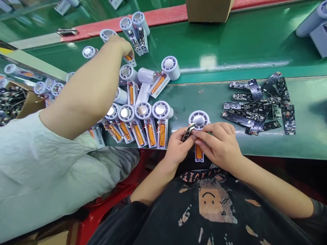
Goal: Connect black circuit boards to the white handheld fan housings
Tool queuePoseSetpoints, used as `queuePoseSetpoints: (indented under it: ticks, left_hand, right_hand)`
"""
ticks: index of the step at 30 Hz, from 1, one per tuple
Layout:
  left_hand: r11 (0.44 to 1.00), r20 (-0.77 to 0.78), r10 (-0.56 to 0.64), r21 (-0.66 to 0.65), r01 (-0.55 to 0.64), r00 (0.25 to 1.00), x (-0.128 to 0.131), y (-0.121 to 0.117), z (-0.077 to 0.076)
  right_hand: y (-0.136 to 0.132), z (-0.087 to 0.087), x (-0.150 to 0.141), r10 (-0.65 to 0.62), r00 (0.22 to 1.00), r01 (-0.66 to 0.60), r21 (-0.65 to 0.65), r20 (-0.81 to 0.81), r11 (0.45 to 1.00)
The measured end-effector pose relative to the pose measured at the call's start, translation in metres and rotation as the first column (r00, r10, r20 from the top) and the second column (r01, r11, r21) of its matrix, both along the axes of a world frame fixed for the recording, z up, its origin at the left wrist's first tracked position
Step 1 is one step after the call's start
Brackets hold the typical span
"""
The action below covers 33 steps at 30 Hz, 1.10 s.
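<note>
Left hand [178, 148]: narrow pinch on a small dark circuit board [188, 132], tilted up against the lower edge of the fan head.

Right hand [217, 147]: fingers [209, 131] curled in close beside the board; whether gripping the board or the fan unit, impossible to tell.

Fan unit [199, 119]: upright between both hands at the near edge of the green bench mat [306, 119], round white head up, orange battery [199, 151] below, within the working reach of both hands.

Row alongside: more white fan units [160, 110] side by side, left of the hands, orange batteries and thin wires exposed, "Speed FAN" printed on the casings.

Board supply: loose heap of dark circuit boards [258, 105] to the right, close to the right hand.

In the way: pale-sleeved arm of a co-worker [87, 92] across the left of the view, over part of the units, that person's hand [120, 46] on a fan unit farther out.

Beyond: cardboard box [208, 10] at the far edge; carton of tangled wires [14, 102] at far left.
</note>
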State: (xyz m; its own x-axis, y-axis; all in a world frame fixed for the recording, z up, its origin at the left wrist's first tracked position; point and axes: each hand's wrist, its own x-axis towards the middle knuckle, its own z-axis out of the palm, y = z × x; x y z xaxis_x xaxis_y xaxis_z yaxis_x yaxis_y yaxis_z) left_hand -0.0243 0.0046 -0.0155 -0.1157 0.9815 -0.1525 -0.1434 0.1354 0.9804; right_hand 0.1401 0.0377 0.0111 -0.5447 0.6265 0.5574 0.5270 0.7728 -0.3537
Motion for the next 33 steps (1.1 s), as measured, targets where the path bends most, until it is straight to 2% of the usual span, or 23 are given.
queuePoseSetpoints:
  ticks: [3, 7, 9, 11, 13, 15, 18, 20, 22, 23, 24, 25, 27, 28, 29, 30, 31, 32, 33]
  left_hand:
    - [0.999, 0.029, -0.041, 0.012, 0.041, 0.999, -0.003, -0.002, -0.002]
    - [0.995, -0.177, -0.010, 0.100, 0.028, 0.984, -0.005, -0.003, 0.005]
    - [0.989, -0.282, 0.041, 0.145, 0.001, 0.959, -0.007, -0.001, 0.011]
    - [0.988, -0.326, 0.073, 0.155, -0.023, 0.942, -0.009, 0.000, 0.013]
    - [0.991, -0.281, 0.077, 0.127, -0.043, 0.957, -0.011, 0.002, 0.011]
    - [0.998, -0.143, 0.047, 0.051, -0.041, 0.989, -0.013, 0.003, 0.004]
    - [0.998, 0.046, 0.008, -0.069, -0.005, 0.999, -0.014, 0.003, -0.006]
    - [0.997, 0.048, -0.001, -0.082, 0.005, 0.999, -0.013, 0.002, -0.008]
    - [1.000, -0.040, 0.004, -0.028, -0.006, 0.999, -0.014, 0.000, -0.005]
    - [1.000, -0.116, 0.010, 0.015, -0.008, 0.993, -0.014, -0.001, -0.002]
    - [0.998, -0.210, 0.017, 0.067, -0.003, 0.978, -0.015, -0.003, 0.002]
    - [0.991, -0.313, 0.025, 0.130, 0.016, 0.949, -0.015, -0.004, 0.006]
    - [0.961, -0.496, 0.038, 0.257, 0.105, 0.868, -0.017, -0.007, 0.013]
    - [0.939, -0.556, 0.040, 0.305, 0.159, 0.831, -0.017, -0.008, 0.015]
    - [0.922, -0.587, 0.041, 0.334, 0.196, 0.809, -0.017, -0.009, 0.016]
    - [0.918, -0.589, 0.039, 0.340, 0.203, 0.807, -0.016, -0.010, 0.015]
    - [0.930, -0.559, 0.036, 0.321, 0.177, 0.828, -0.016, -0.010, 0.013]
    - [0.953, -0.491, 0.033, 0.277, 0.120, 0.870, -0.015, -0.010, 0.010]
    - [0.976, -0.395, 0.036, 0.213, 0.053, 0.918, -0.013, -0.011, 0.006]
  right_hand:
    - [0.002, -0.007, -0.005, -0.037, 0.999, 0.034, -0.082, -0.027, 0.996]
    - [0.002, -0.014, -0.004, -0.049, 0.995, 0.034, -0.174, -0.082, 0.984]
    - [-0.001, -0.014, -0.003, -0.033, 0.993, 0.016, -0.151, -0.112, 0.988]
    - [-0.004, -0.014, -0.002, 0.022, 0.994, -0.025, -0.025, -0.111, 0.999]
    - [-0.006, -0.014, -0.003, 0.065, 0.997, -0.060, 0.098, -0.043, 0.993]
    - [-0.006, -0.015, -0.006, 0.045, 0.998, -0.050, 0.116, 0.042, 0.992]
    - [-0.002, -0.016, -0.008, 0.003, 0.994, -0.009, 0.057, 0.105, 0.998]
    - [0.002, -0.016, -0.006, 0.025, 0.996, -0.024, -0.012, 0.085, 1.000]
    - [0.006, -0.014, -0.003, 0.011, 1.000, -0.015, -0.159, -0.024, 0.987]
    - [0.009, -0.013, -0.001, -0.037, 0.994, 0.008, -0.269, -0.102, 0.963]
    - [0.011, -0.012, 0.000, -0.105, 0.978, 0.023, -0.404, -0.181, 0.914]
    - [0.013, -0.011, 0.000, -0.185, 0.948, 0.013, -0.553, -0.257, 0.833]
    - [0.014, -0.008, -0.002, -0.344, 0.858, -0.120, -0.800, -0.382, 0.588]
    - [0.014, -0.008, -0.005, -0.400, 0.804, -0.231, -0.851, -0.440, 0.472]
    - [0.013, -0.007, -0.008, -0.429, 0.756, -0.334, -0.855, -0.494, 0.396]
    - [0.011, -0.007, -0.011, -0.423, 0.724, -0.405, -0.833, -0.544, 0.377]
    - [0.009, -0.007, -0.013, -0.375, 0.722, -0.431, -0.803, -0.581, 0.413]
    - [0.007, -0.007, -0.015, -0.283, 0.751, -0.420, -0.762, -0.597, 0.493]
    - [0.005, -0.008, -0.015, -0.166, 0.799, -0.385, -0.703, -0.578, 0.598]
